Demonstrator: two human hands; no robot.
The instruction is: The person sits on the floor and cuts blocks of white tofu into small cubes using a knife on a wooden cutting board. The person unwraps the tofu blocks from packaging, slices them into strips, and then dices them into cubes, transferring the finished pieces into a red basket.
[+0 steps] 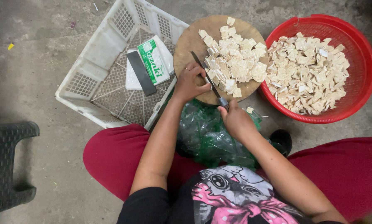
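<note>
Right hand (235,118) grips the knife (206,76) by its handle, left hand (190,81) pinches down on soft, crumbly-looking pale squares (235,62) atop the round board (186,45), best held lightly

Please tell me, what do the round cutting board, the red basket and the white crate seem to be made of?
The round cutting board looks like bare, matte wood: brown, with a worn, uneven surface. The red basket seems moulded plastic, slightly glossy, with fine mesh walls and a thick rim. The white crate also looks like rigid plastic, matte and scuffed, with lattice sides and floor.
</note>
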